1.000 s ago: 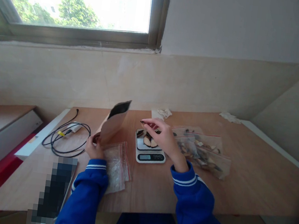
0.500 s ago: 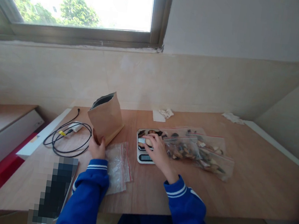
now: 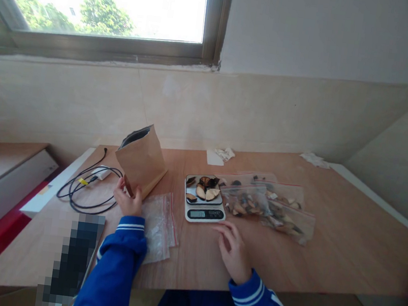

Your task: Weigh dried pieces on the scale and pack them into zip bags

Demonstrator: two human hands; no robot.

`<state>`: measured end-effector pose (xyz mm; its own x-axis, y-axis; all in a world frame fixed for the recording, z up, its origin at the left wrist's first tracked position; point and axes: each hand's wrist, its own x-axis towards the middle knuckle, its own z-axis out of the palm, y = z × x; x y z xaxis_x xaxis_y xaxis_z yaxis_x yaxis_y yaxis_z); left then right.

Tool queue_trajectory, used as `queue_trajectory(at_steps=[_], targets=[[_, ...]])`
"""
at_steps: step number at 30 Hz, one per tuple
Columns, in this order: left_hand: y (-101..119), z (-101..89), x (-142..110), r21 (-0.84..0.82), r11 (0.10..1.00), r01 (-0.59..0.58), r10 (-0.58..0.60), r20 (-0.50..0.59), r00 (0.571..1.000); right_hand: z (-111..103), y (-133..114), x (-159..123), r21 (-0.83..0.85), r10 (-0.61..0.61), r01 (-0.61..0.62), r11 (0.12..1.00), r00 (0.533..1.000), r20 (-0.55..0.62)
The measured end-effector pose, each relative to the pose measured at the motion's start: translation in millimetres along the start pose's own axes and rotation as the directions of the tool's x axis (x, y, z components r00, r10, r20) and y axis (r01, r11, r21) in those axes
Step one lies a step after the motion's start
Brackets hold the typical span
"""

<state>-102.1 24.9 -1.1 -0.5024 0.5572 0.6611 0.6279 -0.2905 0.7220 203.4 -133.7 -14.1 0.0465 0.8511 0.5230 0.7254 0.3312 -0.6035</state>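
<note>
so the right hand (image 3: 234, 254) is nearer — fingers loosely apart, empty — and the white rectangular digital scale (image 3: 205, 208), long axis near-to-far, sits just far-left of its fingertips. left fingers (image 3: 120, 187) pinch the open-topped brown paper pouch (image 3: 143, 165).

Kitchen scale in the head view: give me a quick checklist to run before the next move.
1. Pieces on the scale's platform: ok.
2. Right hand off the platform: ok; it is by the scale's front edge, holding nothing visible.
3. Display readable: cannot tell; digits too small.
4. Paper bag upright, mouth open: ok.
5. Left hand on the paper bag: ok; at its lower part.
6. Filled plastic bags clear of the scale: cannot tell; the nearest reaches its right edge.
</note>
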Motion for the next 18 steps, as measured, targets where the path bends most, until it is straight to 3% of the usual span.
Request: queue_trajectory(at_steps=[6, 9, 15, 18], targets=[[18.4, -5.6, 0.1, -0.05, 0.998, -0.047, 0.034, -0.238, 0.971, -19.4, 30.6, 18.5, -0.387, 0.022, -0.024, 0.922, 1.0, -0.009], [28.4, -9.6, 0.2, -0.045, 0.992, -0.118, 0.104, -0.238, 0.966, -27.1, 46.8, 26.0, -0.549, 0.043, -0.028, 0.836, 0.999, 0.015], [58.2, -27.5, 2.2, -0.038, 0.981, -0.191, 0.192, 0.023, 0.981, -44.6, 86.1, 33.4, -0.637, 0.151, -0.064, 0.768, 0.985, 0.083], [66.9, -41.5, 0.3, -0.027, 0.991, -0.134, 0.136, 0.271, 0.953, -54.9, 105.6, 43.1, -0.655, 0.194, -0.095, 0.75, 0.978, 0.08]])
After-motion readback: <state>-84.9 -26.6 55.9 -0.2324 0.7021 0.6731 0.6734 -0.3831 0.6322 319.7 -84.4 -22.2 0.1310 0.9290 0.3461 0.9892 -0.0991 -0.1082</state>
